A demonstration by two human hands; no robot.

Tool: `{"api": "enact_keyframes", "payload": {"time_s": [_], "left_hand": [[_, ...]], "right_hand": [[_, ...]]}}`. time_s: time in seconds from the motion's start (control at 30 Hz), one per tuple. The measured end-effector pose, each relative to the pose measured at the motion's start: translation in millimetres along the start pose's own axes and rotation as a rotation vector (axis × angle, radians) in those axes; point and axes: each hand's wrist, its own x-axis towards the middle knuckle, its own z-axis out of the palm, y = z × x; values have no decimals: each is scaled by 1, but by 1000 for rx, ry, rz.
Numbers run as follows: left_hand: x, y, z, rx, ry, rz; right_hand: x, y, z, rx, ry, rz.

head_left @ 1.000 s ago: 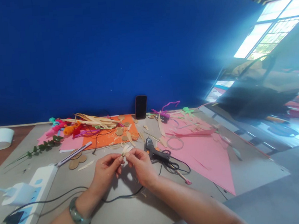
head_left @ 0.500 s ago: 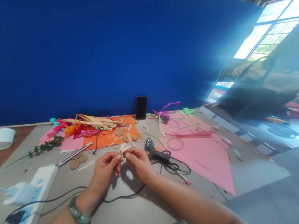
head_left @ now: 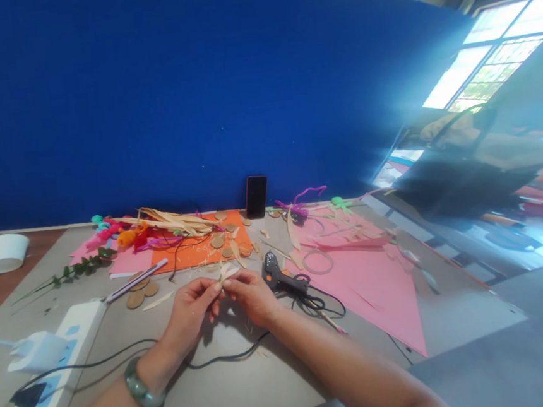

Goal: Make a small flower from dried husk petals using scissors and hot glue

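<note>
Over the middle of the table, my left hand (head_left: 196, 303) and my right hand (head_left: 251, 294) meet fingertip to fingertip. Both are pinched on a small pale strip of dried husk (head_left: 226, 272), whose tip fans out above the fingers; its lower part is hidden. A green bangle (head_left: 143, 384) circles my left wrist. Just right of my right hand lies a black hot glue gun (head_left: 280, 275) with its cord coiled beside it. Left of my left hand are several round wooden slices (head_left: 141, 292) and a loose husk piece (head_left: 158, 301).
A white power strip (head_left: 80, 328) with plugs stands at the left, near a utility knife (head_left: 137, 280) and a green leafy sprig (head_left: 80, 268). Husk strips (head_left: 178, 221) lie on orange paper (head_left: 200, 255). A phone (head_left: 256, 196) leans on the blue wall; pink paper (head_left: 368, 283) spreads right.
My right hand has shifted slightly left, its fingertips now closer to those of my left hand. The strip stays pinched; the things on the table are unmoved.
</note>
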Motion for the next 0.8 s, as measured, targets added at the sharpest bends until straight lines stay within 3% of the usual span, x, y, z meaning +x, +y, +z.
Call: {"api": "enact_keyframes", "payload": {"time_s": [0.8], "left_hand": [[-3, 3, -5, 186, -27, 92]], "right_hand": [[-1, -2, -3, 130, -148, 96]]}}
